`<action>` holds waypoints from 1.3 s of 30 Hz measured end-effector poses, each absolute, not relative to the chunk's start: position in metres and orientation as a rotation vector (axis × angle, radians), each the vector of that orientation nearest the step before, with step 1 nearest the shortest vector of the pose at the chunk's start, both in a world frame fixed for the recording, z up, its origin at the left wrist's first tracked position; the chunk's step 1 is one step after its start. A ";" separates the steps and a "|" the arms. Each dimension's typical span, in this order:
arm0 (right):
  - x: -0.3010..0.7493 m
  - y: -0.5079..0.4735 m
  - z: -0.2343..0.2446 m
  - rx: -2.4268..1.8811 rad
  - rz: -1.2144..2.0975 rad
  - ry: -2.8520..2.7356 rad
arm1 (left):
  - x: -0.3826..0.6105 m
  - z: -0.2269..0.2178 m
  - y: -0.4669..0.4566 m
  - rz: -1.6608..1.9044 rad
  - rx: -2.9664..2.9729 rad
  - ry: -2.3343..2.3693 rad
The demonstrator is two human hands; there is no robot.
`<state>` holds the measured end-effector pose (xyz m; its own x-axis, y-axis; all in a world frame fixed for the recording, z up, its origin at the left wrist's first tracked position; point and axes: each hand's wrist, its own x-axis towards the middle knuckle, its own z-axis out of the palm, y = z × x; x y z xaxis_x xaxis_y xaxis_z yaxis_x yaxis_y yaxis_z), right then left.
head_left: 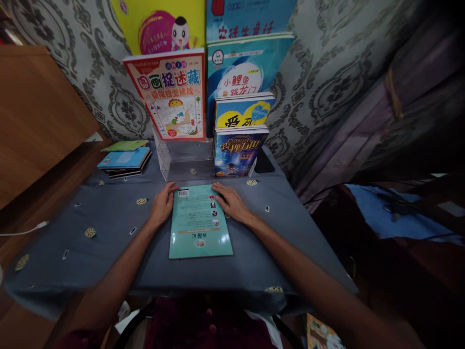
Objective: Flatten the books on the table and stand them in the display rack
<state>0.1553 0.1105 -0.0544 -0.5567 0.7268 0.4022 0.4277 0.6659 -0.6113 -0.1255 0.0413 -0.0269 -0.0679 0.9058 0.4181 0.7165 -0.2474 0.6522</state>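
A thin teal book (198, 220) lies flat on the table, its back cover up and its printing upside down from my side. My left hand (163, 203) rests at its far left corner, with the fingers reaching forward and touching the edge. On the other side, my right hand (232, 203) lies along the far right edge, fingers stretched and a little apart. Neither hand lifts the book. Just beyond it stands a clear book rack (181, 169). A red picture book (176, 97) and a dark blue book (238, 152) face me from the rack.
More upright books rise behind, among them a yellow one (145, 24) and a teal one (250, 63). A small pile of books (125, 160) lies at the back left. A black phone (264, 162) is right of the rack. Patterned grey cloth covers the table (290, 232).
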 end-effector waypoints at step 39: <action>0.158 0.119 -0.057 -0.972 0.644 -2.062 | -0.108 -0.022 0.042 0.654 2.502 1.679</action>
<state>0.1576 0.1186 -0.0570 -0.4271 0.8027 0.4163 0.4229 0.5843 -0.6926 -0.1083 0.0419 -0.0217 0.3177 0.8954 0.3119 0.8705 -0.4058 0.2783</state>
